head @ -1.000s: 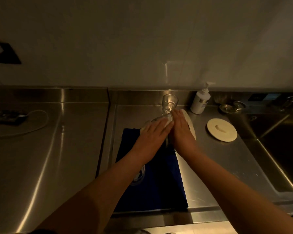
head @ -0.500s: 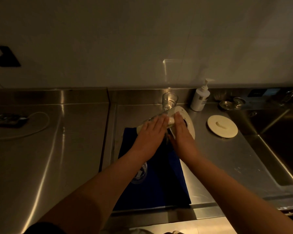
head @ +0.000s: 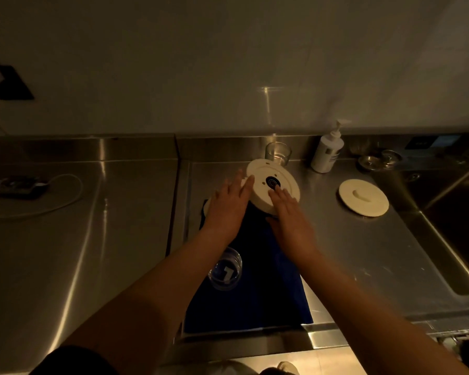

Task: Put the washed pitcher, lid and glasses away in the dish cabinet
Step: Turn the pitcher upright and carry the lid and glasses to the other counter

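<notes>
Pitcher (head: 272,185) lies tipped over between the two hands, its round cream-white base turned up toward the camera; the base is a flat disc with a raised rim, a few small dots and a dark round mark at its middle, whose writing cannot be read. Its body is mostly hidden under the hands. The left hand (head: 226,209) lies flat along the pitcher's left side, fingers straight and together, tips touching the rim of the base. The right hand (head: 290,220) rests on the base with fingers extended, fingertips at the dark mark; neither hand is curled round it.

Beneath both wrists a dark blue cloth (head: 257,299) is spread, soft and matte against the brushed steel bench (head: 92,239). On the cloth, just under the left forearm, sits a clear glass (head: 225,269), seen from above, with a pale label showing through it, unreadable. Beyond the fingertips, by the back edge, a second clear tumbler (head: 278,154) stands upright. To the right of the right hand lies the lid (head: 364,197), a smooth cream disc with an oblong grip in its centre, flat on the steel. Farther back on that side is a white pump bottle (head: 326,151) with a printed label too small to read. Well to the left of the left hand, a dark power strip (head: 19,185) and its looping pale cable (head: 54,201) lie on the bench.
</notes>
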The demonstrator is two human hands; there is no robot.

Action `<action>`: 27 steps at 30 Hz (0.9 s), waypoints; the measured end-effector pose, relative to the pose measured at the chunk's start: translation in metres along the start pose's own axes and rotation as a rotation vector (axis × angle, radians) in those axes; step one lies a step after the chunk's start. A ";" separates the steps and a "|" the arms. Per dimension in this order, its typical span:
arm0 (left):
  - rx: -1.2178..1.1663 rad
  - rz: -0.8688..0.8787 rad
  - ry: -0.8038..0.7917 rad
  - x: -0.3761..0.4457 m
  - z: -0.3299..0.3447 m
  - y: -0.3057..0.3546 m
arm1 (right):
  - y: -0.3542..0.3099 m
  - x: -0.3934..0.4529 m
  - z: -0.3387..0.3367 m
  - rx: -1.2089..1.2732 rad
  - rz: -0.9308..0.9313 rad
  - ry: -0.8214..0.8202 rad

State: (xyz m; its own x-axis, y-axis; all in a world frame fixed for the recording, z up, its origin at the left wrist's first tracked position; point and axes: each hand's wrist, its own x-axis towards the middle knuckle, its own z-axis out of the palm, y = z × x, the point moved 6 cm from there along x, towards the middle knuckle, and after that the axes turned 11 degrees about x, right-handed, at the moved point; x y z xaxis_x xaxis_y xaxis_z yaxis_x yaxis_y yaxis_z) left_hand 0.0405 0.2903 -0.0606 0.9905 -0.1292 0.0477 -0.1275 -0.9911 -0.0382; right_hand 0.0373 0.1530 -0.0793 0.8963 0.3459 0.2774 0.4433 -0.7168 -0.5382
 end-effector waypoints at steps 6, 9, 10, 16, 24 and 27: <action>-0.214 -0.010 -0.002 0.001 0.010 -0.019 | -0.006 0.000 0.000 -0.047 -0.041 0.087; -0.253 -0.021 -0.029 0.002 0.021 -0.032 | -0.013 0.002 0.002 -0.098 -0.077 0.095; -0.256 -0.024 -0.047 0.003 0.024 -0.036 | -0.016 0.004 0.003 -0.110 -0.095 0.085; -0.229 -0.008 -0.170 -0.001 0.039 -0.047 | -0.030 0.014 0.012 -0.200 -0.173 0.031; -0.161 0.003 -0.169 -0.003 0.039 -0.043 | -0.031 0.011 0.011 -0.140 -0.126 0.011; -0.097 0.028 -0.154 -0.008 0.032 -0.042 | -0.035 0.005 0.012 -0.088 -0.112 0.020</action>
State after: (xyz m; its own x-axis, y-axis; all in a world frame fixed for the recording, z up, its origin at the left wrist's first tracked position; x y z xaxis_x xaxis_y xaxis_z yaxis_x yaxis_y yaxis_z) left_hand 0.0393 0.3344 -0.0913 0.9818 -0.1576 -0.1058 -0.1519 -0.9866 0.0598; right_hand 0.0264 0.1868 -0.0685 0.8403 0.4153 0.3485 0.5372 -0.7246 -0.4317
